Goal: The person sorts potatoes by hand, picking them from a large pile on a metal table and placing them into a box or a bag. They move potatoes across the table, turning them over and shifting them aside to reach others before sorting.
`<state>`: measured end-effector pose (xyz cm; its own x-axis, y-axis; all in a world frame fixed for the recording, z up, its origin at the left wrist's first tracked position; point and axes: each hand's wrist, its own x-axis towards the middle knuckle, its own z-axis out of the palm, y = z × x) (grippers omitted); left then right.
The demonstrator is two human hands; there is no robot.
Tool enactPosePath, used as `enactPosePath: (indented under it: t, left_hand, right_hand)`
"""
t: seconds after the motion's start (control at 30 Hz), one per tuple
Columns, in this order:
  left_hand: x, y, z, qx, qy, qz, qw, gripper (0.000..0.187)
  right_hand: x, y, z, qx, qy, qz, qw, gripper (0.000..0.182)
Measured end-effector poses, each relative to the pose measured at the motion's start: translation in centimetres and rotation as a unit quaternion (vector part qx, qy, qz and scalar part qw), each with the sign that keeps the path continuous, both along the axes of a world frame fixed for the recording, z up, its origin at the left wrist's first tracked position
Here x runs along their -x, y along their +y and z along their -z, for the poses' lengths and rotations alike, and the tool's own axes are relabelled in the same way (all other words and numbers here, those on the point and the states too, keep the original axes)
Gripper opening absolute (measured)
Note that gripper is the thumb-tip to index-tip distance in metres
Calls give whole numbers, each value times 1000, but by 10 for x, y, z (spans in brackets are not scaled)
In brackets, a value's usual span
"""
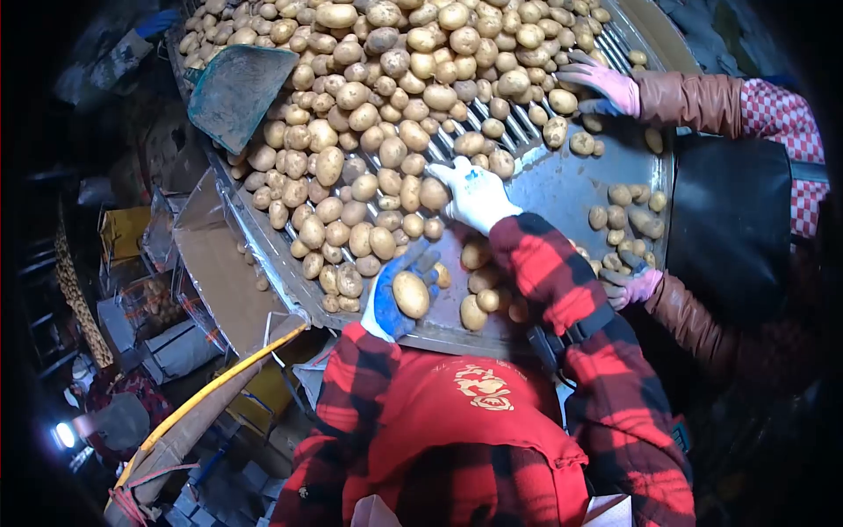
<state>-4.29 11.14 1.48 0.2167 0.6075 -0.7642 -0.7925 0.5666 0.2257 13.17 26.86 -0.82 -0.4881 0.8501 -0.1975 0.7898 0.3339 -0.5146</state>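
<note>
My left hand (pixel 386 303), in a blue and white glove, holds a potato (pixel 410 294) at the near edge of the metal sorting table (pixel 562 184). The fingers curl around its far side. Further in, my right hand (pixel 477 195), in a white glove, reaches over the potato pile (pixel 351 132) with fingers stretched out. A potato (pixel 433 193) lies against its fingertips, and I see no firm grip on it. Between my forearms, several loose potatoes (pixel 474 312) rest on the metal, partly hidden by my right sleeve.
Across the right side, another person's pink-gloved hands (pixel 606 83) work among potatoes, with a small group (pixel 628 215) near them. A green scoop-like sheet (pixel 239 95) leans on the pile. Metal bars (pixel 505 123) show beneath. At left are a cardboard flap (pixel 215 255) and a yellow hose (pixel 206 395).
</note>
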Motion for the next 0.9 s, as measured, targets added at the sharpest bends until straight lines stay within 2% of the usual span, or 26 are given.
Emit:
enactPosePath:
  t: [0.03, 0.07, 0.1, 0.13, 0.2, 0.23, 0.27, 0.3, 0.33, 0.4, 0.47, 0.53, 0.6, 0.63, 0.67, 0.7, 0.73, 0.77, 0.8, 0.83, 0.87, 0.9]
  left_hand:
    - [8, 1, 5, -105, -22, 53, 993, 50]
    - [11, 4, -1, -163, -31, 72, 984, 51]
    - [11, 12, -10, -145, -49, 76, 985, 53]
    - [11, 19, -16, -127, -69, 75, 987, 56]
    - [7, 27, -14, -170, -149, 69, 972, 58]
    - [19, 28, 10, -75, -110, 112, 985, 59]
    - [15, 28, 7, -1, -68, 117, 991, 62]
    - [8, 26, 4, -62, -140, 101, 983, 63]
    - [4, 24, 2, -123, -210, 84, 966, 65]
    - [9, 9, -2, -125, -314, 41, 940, 72]
    - [22, -13, 1, -123, -330, 9, 936, 78]
    - [35, -37, 3, -66, -307, -26, 949, 76]
    - [38, -61, 3, -76, -243, -38, 966, 78]
    - [36, -69, -2, -86, -195, -18, 977, 80]
    - [33, -80, -7, -92, -145, -1, 985, 81]
    - [34, -99, 2, -79, -155, -16, 985, 83]
    - [31, -109, -1, -36, -341, -62, 937, 82]
    - [29, -119, 0, -36, -359, -70, 930, 80]
    - [27, -129, 3, -37, -378, -78, 922, 78]
    - [23, -137, 5, -34, -393, -110, 912, 77]
    - [21, -143, 6, -36, -394, -117, 911, 77]
    - [20, -145, 9, -56, -377, -112, 918, 76]
  right_hand:
    - [-5, 11, 4, 21, -1, -1, 1000, 61]
    - [-10, 15, -4, 45, -1, 0, 999, 60]
    - [-20, 13, -20, 42, 43, 3, 998, 50]
    - [-22, 8, -34, 43, 43, 6, 998, 50]
    - [-24, -19, -66, 51, 64, -100, 992, 56]
    - [-30, -34, -89, 99, 98, -105, 985, 57]
    - [-35, -48, -106, 146, 132, -109, 974, 58]
    - [-43, -59, -99, 109, 181, -85, 974, 56]
    - [-58, -76, -102, 113, 290, 8, 950, 50]
    - [-84, -108, -90, -63, 113, 8, 992, 47]
    - [-86, -155, -91, -41, 18, -116, 992, 44]
    - [-70, -209, -39, 6, -89, -206, 974, 44]
    - [-50, -234, 20, -144, -204, -303, 920, 42]
    - [-38, -223, 4, -75, -191, -276, 939, 41]
    - [-26, -218, -1, -85, -195, -231, 949, 38]
    - [-27, -206, -7, -2, -114, -178, 977, 39]
    - [-30, -197, -9, 79, -31, -124, 989, 40]
    - [-36, -200, -8, 24, 72, -32, 997, 44]
    - [-40, -194, -16, 58, 120, 15, 991, 43]
    - [-47, -185, -33, 310, 247, 125, 910, 43]
    - [-55, -179, -45, 532, 344, 226, 740, 45]
    - [-60, -183, -33, 536, 451, 211, 682, 50]
